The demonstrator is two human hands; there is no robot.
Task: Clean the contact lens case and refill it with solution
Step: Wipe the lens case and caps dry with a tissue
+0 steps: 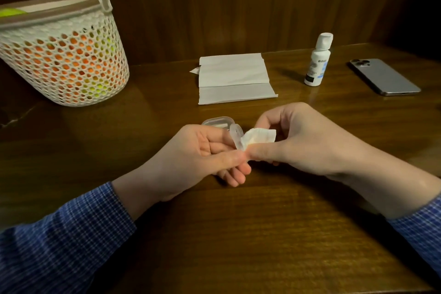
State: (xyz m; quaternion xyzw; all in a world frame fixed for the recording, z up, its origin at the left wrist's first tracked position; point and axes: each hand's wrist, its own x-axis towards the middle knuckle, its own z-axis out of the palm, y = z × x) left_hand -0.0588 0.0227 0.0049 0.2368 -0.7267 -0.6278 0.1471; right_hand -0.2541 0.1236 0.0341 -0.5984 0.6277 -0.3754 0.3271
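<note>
The left hand (202,150) holds a small clear lens case (235,135) above the middle of the brown desk (238,234) — its fingers are curled around it and its thumb presses on the near edge. The right hand (298,138) pinches a little white tissue piece (259,137) against the case. Farther back lies a folded white paper towel (235,77). To its right stands a white solution bottle (318,59), cap on, then a grey phone (384,77). A white basket (64,55) sits far left.
</note>
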